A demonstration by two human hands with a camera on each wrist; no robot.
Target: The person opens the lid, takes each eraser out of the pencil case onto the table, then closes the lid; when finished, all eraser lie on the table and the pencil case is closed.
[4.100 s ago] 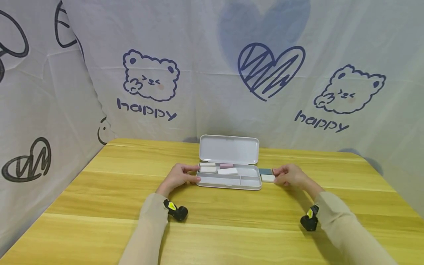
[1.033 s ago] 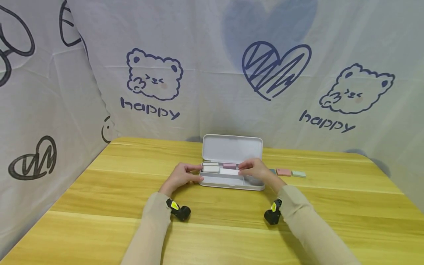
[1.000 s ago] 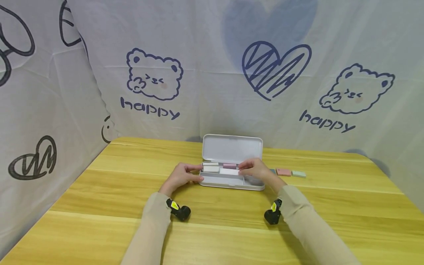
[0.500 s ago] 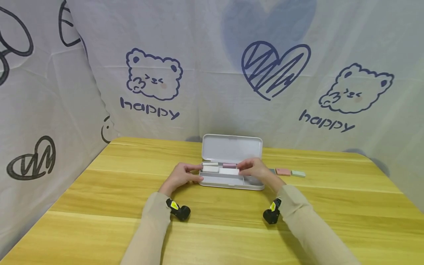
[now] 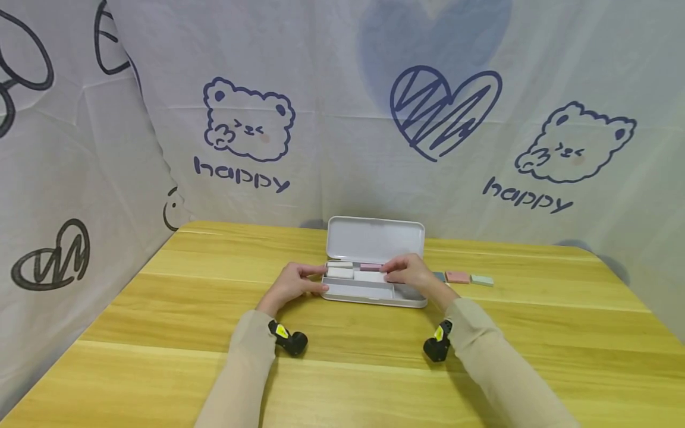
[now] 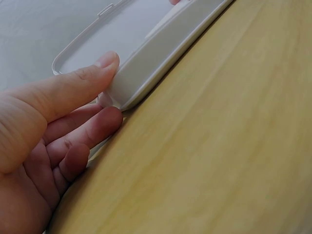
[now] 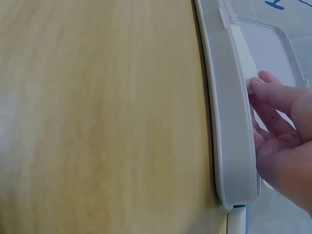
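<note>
A white pencil case stands with its lid raised on the table. My left hand holds its left end, thumb on the front wall and fingers round the corner in the left wrist view. With thumb and index finger, my right hand pinches the right end of a white eraser lying in the back compartment. Another white eraser is left of it. Behind them lie a pale flat eraser and a pinkish-purple one. The right hand covers part of the case's right side.
Right of the case, a teal eraser, a pink eraser and a pale green eraser lie in a row on the wooden table. A printed cloth hangs behind the table.
From the erasers right of the case, my right hand has moved left into it. Over the last second it shifts slightly left, and the white eraser lies straighter. My left hand stays put.
</note>
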